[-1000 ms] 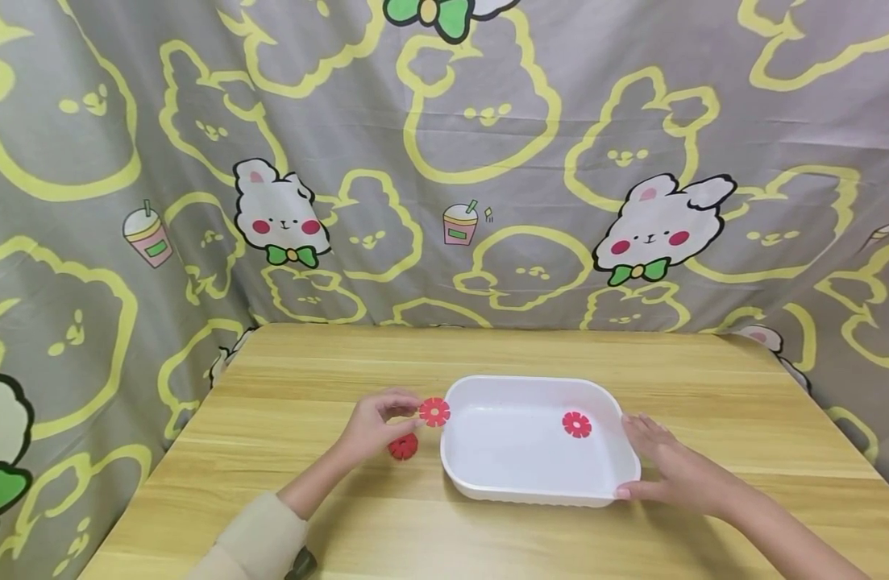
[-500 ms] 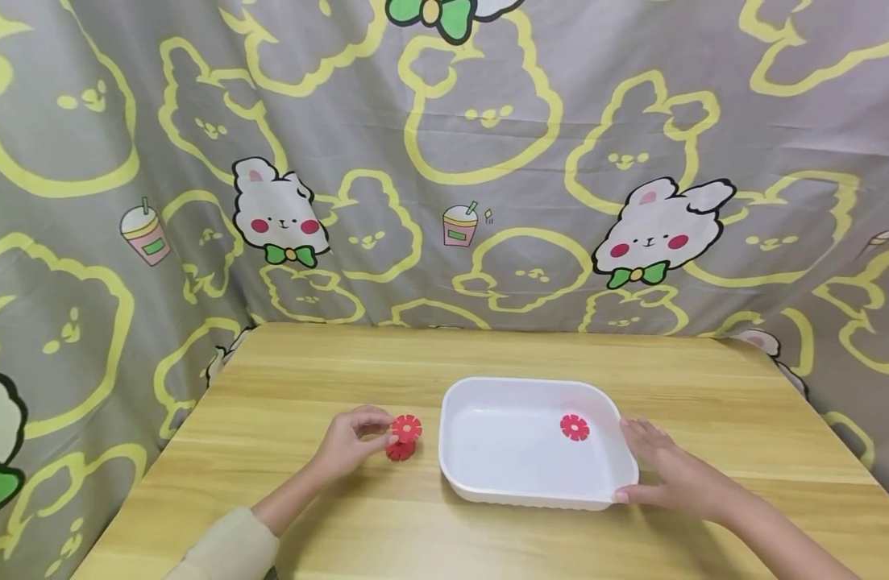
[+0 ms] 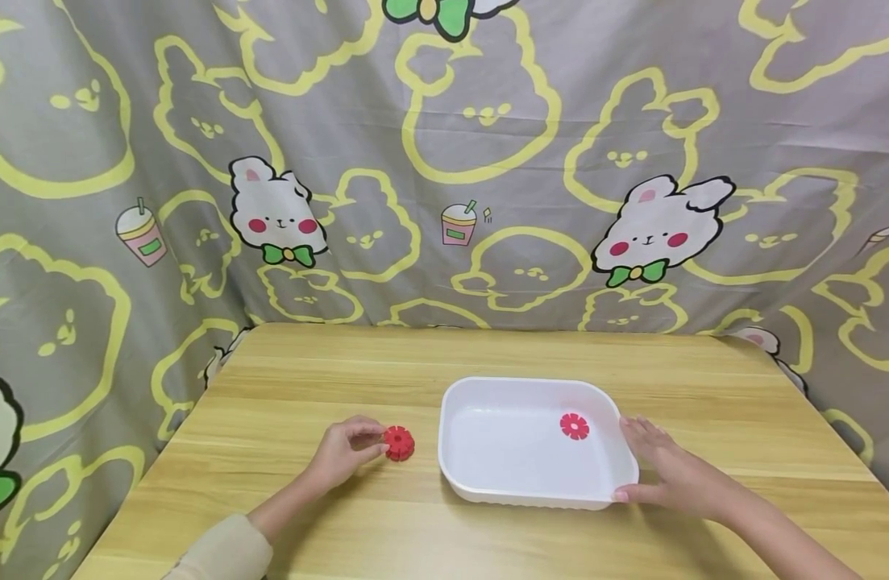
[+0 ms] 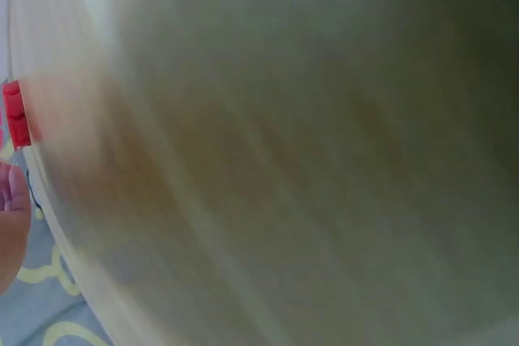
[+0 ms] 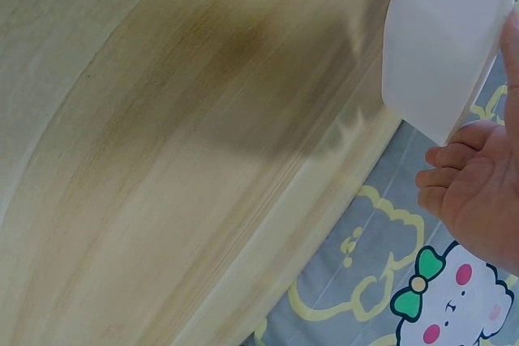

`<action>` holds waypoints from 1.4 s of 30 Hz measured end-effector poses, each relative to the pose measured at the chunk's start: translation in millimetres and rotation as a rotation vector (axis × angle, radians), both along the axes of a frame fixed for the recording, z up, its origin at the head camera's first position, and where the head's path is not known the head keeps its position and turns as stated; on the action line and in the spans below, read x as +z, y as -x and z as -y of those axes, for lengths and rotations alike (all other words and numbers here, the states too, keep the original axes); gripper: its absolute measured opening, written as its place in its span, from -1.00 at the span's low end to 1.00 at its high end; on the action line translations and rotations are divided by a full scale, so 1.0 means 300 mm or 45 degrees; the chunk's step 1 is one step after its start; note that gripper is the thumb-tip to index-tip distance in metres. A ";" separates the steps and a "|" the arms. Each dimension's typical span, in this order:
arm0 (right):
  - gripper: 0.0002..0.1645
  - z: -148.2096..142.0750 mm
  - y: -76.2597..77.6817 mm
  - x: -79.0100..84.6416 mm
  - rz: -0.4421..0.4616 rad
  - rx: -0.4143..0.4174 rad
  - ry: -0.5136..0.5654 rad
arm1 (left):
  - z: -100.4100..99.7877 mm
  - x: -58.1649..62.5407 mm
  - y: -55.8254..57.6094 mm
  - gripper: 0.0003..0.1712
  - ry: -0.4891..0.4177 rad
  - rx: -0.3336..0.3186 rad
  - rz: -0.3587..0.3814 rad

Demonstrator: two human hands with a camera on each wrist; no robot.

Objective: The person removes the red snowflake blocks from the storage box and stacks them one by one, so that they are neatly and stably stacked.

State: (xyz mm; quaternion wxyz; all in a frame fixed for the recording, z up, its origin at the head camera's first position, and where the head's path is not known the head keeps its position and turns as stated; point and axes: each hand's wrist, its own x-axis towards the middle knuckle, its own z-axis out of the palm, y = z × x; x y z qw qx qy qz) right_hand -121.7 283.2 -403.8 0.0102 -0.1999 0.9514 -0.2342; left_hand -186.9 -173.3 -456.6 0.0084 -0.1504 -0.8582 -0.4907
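Observation:
My left hand (image 3: 345,453) pinches the edge of a red notched plastic disc (image 3: 398,440) between thumb and fingers. This disc lies over another red disc of the same kind, which is mostly hidden beneath it, on the table left of the white tray. In the left wrist view, the stacked red discs (image 4: 16,115) and part of the left hand (image 4: 10,224) show at the left border. My right hand (image 3: 665,467) holds the right end of the white tray (image 3: 517,495), thumb at the near corner, fingers along the side. A pinkish-red notched disc (image 3: 575,426) is inside the tray.
The wooden table (image 3: 328,366) reaches back to a grey patterned curtain (image 3: 386,145). Bare wood separates the stacked discs from the tray's left wall. The right wrist view shows the table edge beside the tray's outer wall (image 5: 442,46).
My left hand has moved left, away from the tray's left rim, and lowered its disc onto the other red disc. The right hand and the tray have stayed nearly still.

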 end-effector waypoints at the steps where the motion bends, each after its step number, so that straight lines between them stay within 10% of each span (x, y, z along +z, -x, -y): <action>1: 0.17 0.000 0.000 0.000 0.003 -0.001 0.002 | 0.001 -0.002 0.000 -0.77 0.012 0.001 -0.001; 42: 0.17 -0.001 0.001 0.004 0.019 0.002 0.025 | 0.005 -0.009 -0.003 -0.76 0.056 -0.047 0.042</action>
